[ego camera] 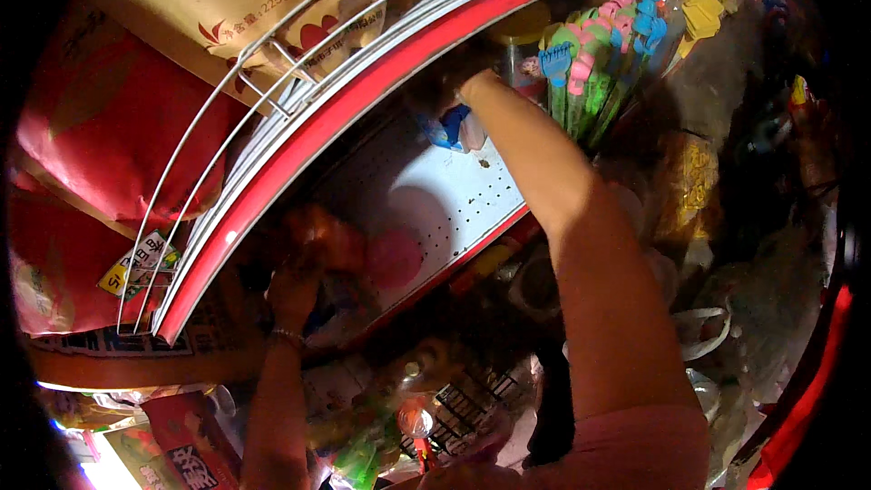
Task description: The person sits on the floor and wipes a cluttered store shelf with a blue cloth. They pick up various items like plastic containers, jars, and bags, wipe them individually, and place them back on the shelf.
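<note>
A white perforated metal shelf [469,197] with a red front edge lies before me, under a higher shelf. My right arm reaches across it, and my right hand [468,90] is mostly lost in the shadow at the back. Just below that hand sits a blue and white package [454,129]; whether the fingers touch it is hidden. Deep in shade at the shelf's left end is my left hand [296,289], with a bracelet at the wrist. It is beside an orange-red package [333,238], and its grip is too dark to make out.
Overhead, the upper shelf's red edge [340,129] and wire rail [238,68] hold large gold [224,7] and red bags [116,129]. Tubes with blue, pink and green toy tops [585,47] stand right of my right forearm. Below are a black wire rack [469,408] and packets.
</note>
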The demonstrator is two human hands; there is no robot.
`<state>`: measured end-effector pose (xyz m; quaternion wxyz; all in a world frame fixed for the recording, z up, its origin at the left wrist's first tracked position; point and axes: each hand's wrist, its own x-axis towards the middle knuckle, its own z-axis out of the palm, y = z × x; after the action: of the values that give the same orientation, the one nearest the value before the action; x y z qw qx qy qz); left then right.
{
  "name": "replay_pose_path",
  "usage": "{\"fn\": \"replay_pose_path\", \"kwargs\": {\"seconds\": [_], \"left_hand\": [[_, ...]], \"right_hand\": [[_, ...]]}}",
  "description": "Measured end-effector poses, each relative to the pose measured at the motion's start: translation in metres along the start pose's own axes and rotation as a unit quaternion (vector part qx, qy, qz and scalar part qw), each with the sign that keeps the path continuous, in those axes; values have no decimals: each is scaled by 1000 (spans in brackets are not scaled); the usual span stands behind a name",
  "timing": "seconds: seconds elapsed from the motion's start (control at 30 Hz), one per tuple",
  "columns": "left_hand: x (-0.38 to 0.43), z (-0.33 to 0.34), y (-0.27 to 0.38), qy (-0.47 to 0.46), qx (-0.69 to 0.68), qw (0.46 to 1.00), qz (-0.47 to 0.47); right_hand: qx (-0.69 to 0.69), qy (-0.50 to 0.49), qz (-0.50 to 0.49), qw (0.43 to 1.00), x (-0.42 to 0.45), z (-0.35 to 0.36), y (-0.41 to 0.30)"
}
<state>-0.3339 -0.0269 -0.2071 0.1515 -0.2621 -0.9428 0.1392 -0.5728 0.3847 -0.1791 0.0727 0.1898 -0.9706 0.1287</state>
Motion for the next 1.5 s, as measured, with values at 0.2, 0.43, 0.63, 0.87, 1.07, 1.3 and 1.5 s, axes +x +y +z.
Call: {"fn": "replay_pose_path", "kwargs": {"seconds": [0.2,0.43,0.63,0.87,1.07,1.3,1.5], "left_hand": [[8,-4,15,-92,153,984,23],[-7,1,2,-7,-45,998,-47],[21,-19,27,-189,-124,941,-251],[2,4,4,-62,-21,995,-72],[-6,22,-11,-12,19,999,-44],[107,-25,89,-48,-429,866,-252],[162,-17,122,-20,-673,679,-293]], "right_hand": [[-9,91,78,993,11,21,8],[-44,197,-13,979,-5,23,-25],[21,-150,24,988,-54,-4,-57],[-23,-153,-78,985,-88,-33,-128],[157,-8,85,984,-89,-66,-65],[134,101,-60,984,-80,2,-114],[156,-103,-80,979,-54,32,-113]]}}
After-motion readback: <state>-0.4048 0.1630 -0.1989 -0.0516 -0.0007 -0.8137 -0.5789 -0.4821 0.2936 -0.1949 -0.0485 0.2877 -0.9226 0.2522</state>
